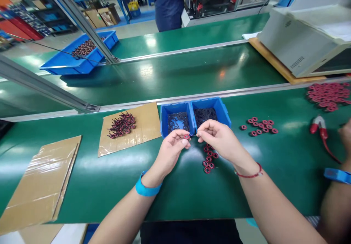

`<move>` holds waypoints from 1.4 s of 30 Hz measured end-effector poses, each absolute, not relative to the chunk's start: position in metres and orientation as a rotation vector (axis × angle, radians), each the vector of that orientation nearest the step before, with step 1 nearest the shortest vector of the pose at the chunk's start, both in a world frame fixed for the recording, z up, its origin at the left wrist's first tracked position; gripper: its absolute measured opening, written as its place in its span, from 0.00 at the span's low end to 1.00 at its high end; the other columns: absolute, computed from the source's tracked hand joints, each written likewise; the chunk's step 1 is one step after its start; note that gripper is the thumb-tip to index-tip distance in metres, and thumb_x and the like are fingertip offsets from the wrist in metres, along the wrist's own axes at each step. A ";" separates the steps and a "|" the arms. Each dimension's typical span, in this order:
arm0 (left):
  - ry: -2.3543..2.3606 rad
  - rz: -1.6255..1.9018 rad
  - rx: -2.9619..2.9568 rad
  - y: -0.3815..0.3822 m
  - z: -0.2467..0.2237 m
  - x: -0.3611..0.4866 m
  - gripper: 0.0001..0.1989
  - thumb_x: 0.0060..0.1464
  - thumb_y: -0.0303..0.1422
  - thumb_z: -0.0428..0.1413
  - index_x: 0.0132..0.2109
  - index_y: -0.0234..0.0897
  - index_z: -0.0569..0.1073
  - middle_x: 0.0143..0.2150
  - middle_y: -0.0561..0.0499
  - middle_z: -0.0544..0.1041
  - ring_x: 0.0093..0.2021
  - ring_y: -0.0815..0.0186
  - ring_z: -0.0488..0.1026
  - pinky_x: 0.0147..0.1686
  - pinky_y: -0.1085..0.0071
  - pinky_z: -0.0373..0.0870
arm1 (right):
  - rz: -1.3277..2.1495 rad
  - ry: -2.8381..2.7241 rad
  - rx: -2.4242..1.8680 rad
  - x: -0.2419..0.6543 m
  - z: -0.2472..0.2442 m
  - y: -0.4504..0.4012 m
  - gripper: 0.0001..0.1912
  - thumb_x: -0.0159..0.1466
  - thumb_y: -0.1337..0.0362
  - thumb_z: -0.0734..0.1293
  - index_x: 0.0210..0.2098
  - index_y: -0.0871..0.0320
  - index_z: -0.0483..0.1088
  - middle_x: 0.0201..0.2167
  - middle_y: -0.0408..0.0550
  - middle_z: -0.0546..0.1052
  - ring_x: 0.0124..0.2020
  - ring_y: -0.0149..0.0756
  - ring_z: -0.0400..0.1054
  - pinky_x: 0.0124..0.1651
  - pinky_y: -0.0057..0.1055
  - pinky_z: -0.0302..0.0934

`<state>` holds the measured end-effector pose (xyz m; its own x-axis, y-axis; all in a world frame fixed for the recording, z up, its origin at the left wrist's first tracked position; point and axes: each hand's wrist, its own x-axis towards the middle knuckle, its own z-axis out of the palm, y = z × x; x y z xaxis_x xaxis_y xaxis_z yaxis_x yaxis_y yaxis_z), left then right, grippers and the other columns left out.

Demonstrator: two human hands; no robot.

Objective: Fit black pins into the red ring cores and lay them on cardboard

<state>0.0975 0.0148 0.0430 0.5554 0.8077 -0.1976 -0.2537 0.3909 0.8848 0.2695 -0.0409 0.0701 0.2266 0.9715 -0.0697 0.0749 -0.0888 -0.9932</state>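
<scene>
My left hand (174,145) pinches a small red ring-shaped motor stator (187,136) in front of two blue bins. Just to its right, my right hand (219,138) has thumb and forefinger pressed together on something too small to make out. The left blue bin (163,121) holds short dark pieces, perhaps tubes or pins. Similar dark pieces fill the right blue bin (223,117) more densely. Below my right hand lies a loose group of red stators (207,164), partly hidden by that hand.
Stators with dark stems stand on a cardboard sheet (145,127). More red stators lie in a cluster (260,127) and a pile (327,96) at right. A co-worker's arm (338,200) is beside a red-handled clamp (319,125). Folded cardboard (41,181) lies left.
</scene>
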 end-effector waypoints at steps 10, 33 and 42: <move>0.714 0.797 1.021 0.011 0.032 0.088 0.11 0.51 0.32 0.67 0.40 0.38 0.74 0.34 0.54 0.74 0.34 0.71 0.70 0.38 0.73 0.67 | 1.285 -1.003 -1.364 0.252 0.069 -0.043 0.07 0.58 0.63 0.70 0.36 0.58 0.73 0.25 0.41 0.76 0.27 0.31 0.71 0.34 0.30 0.67; 0.542 0.688 0.862 0.008 0.036 0.090 0.11 0.54 0.35 0.66 0.39 0.35 0.73 0.32 0.55 0.76 0.30 0.73 0.74 0.34 0.75 0.69 | 0.971 -1.284 -1.456 0.252 0.076 -0.049 0.05 0.63 0.69 0.66 0.34 0.57 0.75 0.31 0.43 0.79 0.31 0.29 0.71 0.35 0.28 0.64; 0.480 0.662 0.775 0.007 0.038 0.090 0.11 0.55 0.35 0.65 0.41 0.35 0.74 0.35 0.51 0.79 0.32 0.71 0.75 0.35 0.74 0.69 | 1.295 -0.959 -1.199 0.250 0.072 -0.043 0.03 0.62 0.65 0.68 0.31 0.57 0.73 0.25 0.41 0.77 0.26 0.29 0.71 0.33 0.29 0.64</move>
